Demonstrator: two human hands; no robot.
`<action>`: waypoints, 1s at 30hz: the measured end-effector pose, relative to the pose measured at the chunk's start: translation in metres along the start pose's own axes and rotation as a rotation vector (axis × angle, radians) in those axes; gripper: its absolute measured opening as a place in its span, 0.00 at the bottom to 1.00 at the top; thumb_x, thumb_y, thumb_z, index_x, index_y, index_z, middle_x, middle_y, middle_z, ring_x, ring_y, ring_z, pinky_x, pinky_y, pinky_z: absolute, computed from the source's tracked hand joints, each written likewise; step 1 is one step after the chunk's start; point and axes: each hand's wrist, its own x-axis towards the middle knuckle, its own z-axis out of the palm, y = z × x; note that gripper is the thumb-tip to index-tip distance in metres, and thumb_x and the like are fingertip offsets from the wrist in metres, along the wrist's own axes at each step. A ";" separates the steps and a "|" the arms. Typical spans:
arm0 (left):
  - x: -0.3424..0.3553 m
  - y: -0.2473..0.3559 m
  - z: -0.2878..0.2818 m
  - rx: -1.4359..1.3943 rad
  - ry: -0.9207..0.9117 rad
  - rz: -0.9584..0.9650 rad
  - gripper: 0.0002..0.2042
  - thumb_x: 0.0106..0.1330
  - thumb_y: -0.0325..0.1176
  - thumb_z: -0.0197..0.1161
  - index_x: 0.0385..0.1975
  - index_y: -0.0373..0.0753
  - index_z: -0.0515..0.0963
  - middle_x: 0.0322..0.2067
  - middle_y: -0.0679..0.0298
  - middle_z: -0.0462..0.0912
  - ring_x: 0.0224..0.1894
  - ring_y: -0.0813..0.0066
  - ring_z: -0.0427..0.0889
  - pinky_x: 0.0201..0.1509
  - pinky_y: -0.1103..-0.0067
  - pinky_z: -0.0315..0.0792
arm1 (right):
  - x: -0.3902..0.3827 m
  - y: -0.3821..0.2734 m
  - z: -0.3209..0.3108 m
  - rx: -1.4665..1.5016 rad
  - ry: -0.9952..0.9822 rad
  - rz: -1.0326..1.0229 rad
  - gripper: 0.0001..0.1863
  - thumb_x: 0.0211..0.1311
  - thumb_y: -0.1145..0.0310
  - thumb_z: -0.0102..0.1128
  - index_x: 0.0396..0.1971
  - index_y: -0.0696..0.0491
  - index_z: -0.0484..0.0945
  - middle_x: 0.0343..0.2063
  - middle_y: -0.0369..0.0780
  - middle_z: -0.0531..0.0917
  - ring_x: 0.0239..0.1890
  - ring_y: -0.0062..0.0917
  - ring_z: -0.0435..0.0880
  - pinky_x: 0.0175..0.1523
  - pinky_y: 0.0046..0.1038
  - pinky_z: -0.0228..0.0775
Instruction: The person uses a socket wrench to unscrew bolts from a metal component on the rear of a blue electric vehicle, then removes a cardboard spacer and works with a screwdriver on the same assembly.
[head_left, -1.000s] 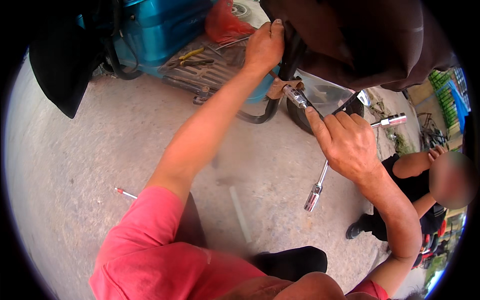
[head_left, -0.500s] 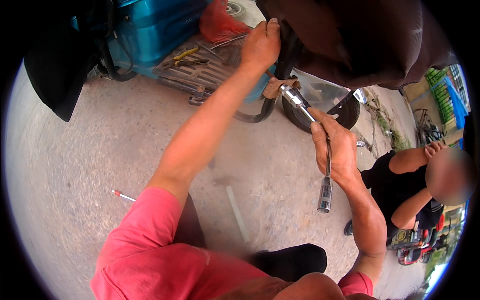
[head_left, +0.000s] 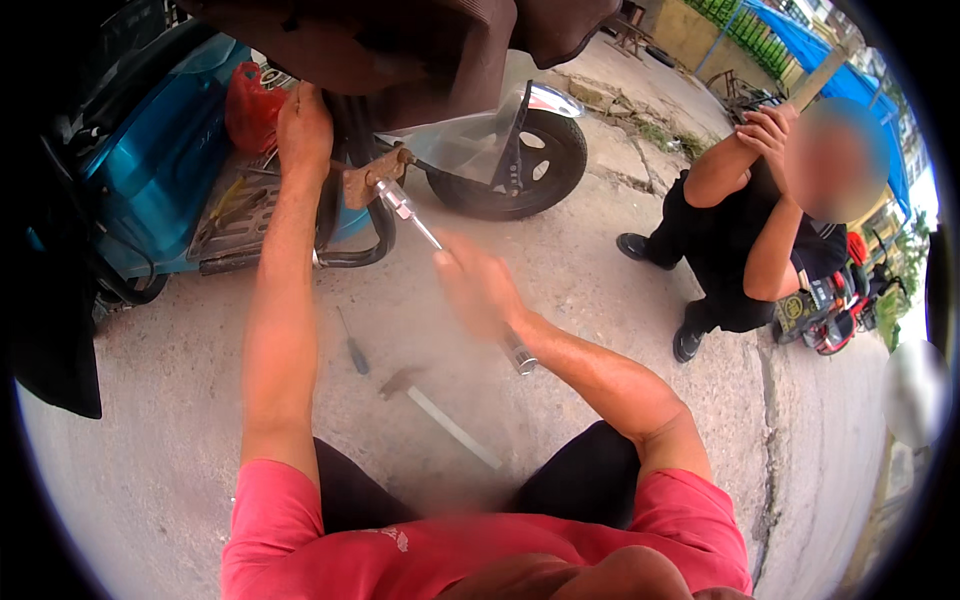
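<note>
My right hand [head_left: 475, 285], blurred by motion, is wrapped round a three-way socket wrench [head_left: 428, 232]. One chrome socket sits against a rusty bracket [head_left: 368, 178] at the front of a blue scooter [head_left: 165, 150]. A second socket sticks out below my wrist. Up at the left, my left hand [head_left: 303, 135] is closed beside the scooter's dark front post. What its fingers hold is hidden; a thin rod shows between it and the bracket. A brown cover [head_left: 400, 45] hangs above both hands.
On the concrete between my knees lie a hammer [head_left: 440, 415] and a screwdriver [head_left: 354, 352]. Yellow-handled pliers [head_left: 230, 195] and a red plastic bag [head_left: 252, 110] rest on the footboard. The front wheel [head_left: 545, 160] stands beyond. A person in black [head_left: 735, 250] is at the right.
My view has turned right, so the scooter appears further left and more of the other person shows. The right hand has shifted with the wrench; its socket still meets the bracket. My left hand keeps its hold.
</note>
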 end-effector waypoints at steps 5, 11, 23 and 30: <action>0.001 0.007 0.002 -0.010 -0.017 -0.052 0.28 0.76 0.52 0.48 0.51 0.28 0.80 0.43 0.51 0.86 0.47 0.63 0.80 0.56 0.72 0.70 | -0.040 0.023 0.001 -0.045 -0.301 0.135 0.15 0.72 0.65 0.55 0.49 0.58 0.82 0.29 0.51 0.84 0.35 0.39 0.88 0.43 0.39 0.78; 0.007 0.004 0.005 -0.033 -0.006 -0.072 0.28 0.76 0.51 0.53 0.59 0.30 0.77 0.58 0.55 0.79 0.55 0.67 0.77 0.63 0.74 0.67 | -0.079 0.098 0.032 0.054 -0.637 0.610 0.15 0.68 0.62 0.57 0.41 0.58 0.85 0.30 0.48 0.88 0.37 0.36 0.89 0.47 0.38 0.77; -0.006 -0.006 -0.002 0.134 -0.024 0.200 0.25 0.77 0.50 0.46 0.43 0.30 0.78 0.42 0.36 0.81 0.51 0.32 0.78 0.54 0.54 0.71 | -0.117 0.208 0.018 -0.500 -0.738 0.463 0.15 0.61 0.70 0.57 0.46 0.46 0.87 0.45 0.49 0.88 0.51 0.45 0.86 0.58 0.43 0.77; -0.031 -0.049 -0.048 0.061 -0.373 -0.080 0.29 0.81 0.53 0.44 0.60 0.29 0.75 0.61 0.50 0.79 0.65 0.61 0.74 0.69 0.70 0.63 | -0.158 0.288 0.029 -0.658 -1.193 0.389 0.15 0.61 0.65 0.59 0.46 0.46 0.86 0.49 0.49 0.87 0.55 0.45 0.84 0.61 0.42 0.76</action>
